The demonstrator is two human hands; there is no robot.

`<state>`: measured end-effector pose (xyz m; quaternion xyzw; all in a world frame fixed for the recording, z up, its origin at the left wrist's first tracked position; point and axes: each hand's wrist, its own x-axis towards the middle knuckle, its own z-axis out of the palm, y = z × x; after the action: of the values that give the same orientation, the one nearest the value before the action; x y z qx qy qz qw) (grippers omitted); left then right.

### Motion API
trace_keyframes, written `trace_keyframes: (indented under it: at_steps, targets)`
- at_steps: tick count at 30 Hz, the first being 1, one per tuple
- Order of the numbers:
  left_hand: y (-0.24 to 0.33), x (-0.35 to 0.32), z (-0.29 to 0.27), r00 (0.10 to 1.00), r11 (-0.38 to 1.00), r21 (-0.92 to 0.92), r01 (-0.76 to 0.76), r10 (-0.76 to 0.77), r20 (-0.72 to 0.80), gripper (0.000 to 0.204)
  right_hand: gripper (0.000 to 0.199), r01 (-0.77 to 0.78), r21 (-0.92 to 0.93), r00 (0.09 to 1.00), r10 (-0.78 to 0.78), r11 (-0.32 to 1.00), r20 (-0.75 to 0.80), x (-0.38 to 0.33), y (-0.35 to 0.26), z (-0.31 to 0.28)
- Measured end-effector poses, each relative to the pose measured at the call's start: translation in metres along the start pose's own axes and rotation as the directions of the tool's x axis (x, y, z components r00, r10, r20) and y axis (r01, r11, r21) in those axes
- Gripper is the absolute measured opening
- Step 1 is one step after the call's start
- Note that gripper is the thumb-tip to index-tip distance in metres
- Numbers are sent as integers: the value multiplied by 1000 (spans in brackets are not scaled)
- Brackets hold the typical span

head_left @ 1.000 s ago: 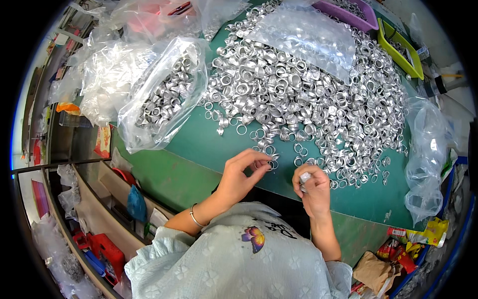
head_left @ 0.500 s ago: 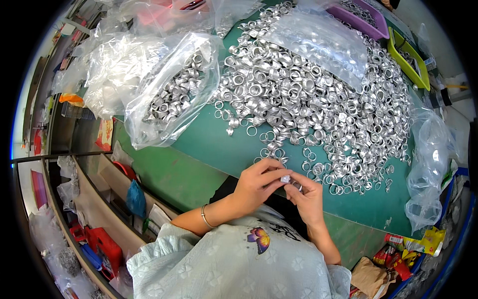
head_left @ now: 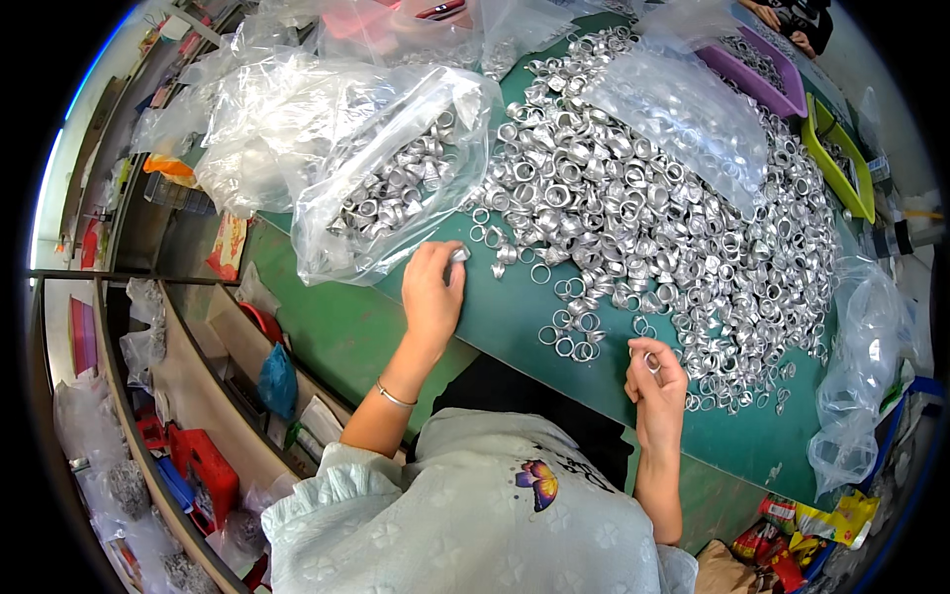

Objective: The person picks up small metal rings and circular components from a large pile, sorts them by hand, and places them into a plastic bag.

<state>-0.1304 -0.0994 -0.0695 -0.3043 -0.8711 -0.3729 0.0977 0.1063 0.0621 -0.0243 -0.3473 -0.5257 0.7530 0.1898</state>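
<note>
My left hand (head_left: 431,299) is closed in a pinch on a silver-coloured metal ring (head_left: 459,254) by the table's near edge, close to an open clear plastic bag (head_left: 315,238) with many similar rings (head_left: 396,188) in it. Farther right, my right hand (head_left: 657,388) has its fingers curled around another silver ring (head_left: 651,362). Beyond both hands, a wide heap of silver rings (head_left: 604,203) spreads over the green tabletop (head_left: 510,312). A few loose rings (head_left: 574,337) lie between my hands, nearest to the right one.
Crumpled clear bags (head_left: 252,129) stand at the far left, and a clear sheet bag (head_left: 683,124) lies on the heap. A purple tray (head_left: 757,84) and a lime-green tray (head_left: 859,183) sit far right. Another person's hands (head_left: 792,35) show at the far edge. Shelves (head_left: 213,346) run along the left.
My hands were together at the table's edge and have moved apart. The left went up and left with a ring, toward the bag; the right shifted right. The view has tilted slightly.
</note>
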Motion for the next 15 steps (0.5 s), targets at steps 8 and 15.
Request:
trace_keyframes:
  at_steps: [8,15]
  targets:
    - [17,-15,-17,965,999,31,-33,24,260,37,18,241,-578,967,-247,780,71,3,-1,17]
    - [12,12,-7,983,992,-22,-122,124,134,27,13,501,-767,823,-494,401,280,65,-7,99]
